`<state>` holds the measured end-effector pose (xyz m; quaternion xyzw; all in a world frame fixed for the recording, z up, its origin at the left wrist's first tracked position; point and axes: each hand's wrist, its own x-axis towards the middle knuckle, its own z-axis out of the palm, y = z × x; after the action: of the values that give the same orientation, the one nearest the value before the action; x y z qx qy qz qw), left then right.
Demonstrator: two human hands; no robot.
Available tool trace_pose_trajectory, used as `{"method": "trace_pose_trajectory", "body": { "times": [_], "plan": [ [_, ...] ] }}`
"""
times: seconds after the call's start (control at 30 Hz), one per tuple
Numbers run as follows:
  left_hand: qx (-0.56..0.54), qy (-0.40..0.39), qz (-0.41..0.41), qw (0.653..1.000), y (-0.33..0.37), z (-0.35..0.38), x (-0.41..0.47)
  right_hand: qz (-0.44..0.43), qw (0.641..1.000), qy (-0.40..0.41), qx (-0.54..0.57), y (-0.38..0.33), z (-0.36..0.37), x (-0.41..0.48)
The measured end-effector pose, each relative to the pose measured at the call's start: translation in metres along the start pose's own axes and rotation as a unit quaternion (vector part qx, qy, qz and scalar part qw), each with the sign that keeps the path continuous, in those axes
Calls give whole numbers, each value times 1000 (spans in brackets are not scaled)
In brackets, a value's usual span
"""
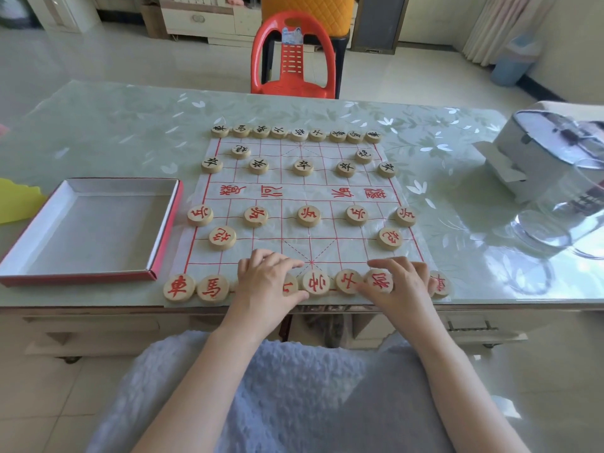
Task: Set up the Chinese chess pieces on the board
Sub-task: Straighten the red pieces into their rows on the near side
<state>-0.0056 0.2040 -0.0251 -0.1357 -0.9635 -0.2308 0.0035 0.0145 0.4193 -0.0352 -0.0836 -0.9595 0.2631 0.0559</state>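
Both hands rest on the red back row (315, 282) at the near edge of the paper board (343, 250), the right hand (402, 282) flat-fingered across pieces, the left hand (264, 282) arched so I cannot tell whether it grips one; a sideways shove could jostle neighbours off their points.

the board (294, 197), a thin white sheet with a red grid, lies flat. round pale wooden discs sit face up on it. black-lettered pieces (299, 134) fill the far row, with two, then five, in front. red-lettered pieces (315, 282) mirror them along the near edge.
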Motion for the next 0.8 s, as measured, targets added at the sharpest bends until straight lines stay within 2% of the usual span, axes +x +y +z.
{"method": "trace_pose_trajectory", "body": {
  "times": [0.27, 0.4, 0.53, 0.67, 0.8],
  "plan": [
    [24, -25, 6, 999, 19, 17, 15, -36, 994, -37, -97, -10, 12, 6],
    [33, -33, 0, 999, 18, 20, 17, -59, 994, -64, -70, -10, 16, 5],
    [52, -9, -23, 998, 18, 20, 16, -78, 991, -108, -17, -6, 10, -3],
    [72, 3, -48, 996, 22, 22, 17, -80, 994, -68, -11, -3, 10, -3],
    [53, -25, -67, 996, 25, 22, 17, -70, 995, -48, -47, -6, 15, 3]
  ]
}}
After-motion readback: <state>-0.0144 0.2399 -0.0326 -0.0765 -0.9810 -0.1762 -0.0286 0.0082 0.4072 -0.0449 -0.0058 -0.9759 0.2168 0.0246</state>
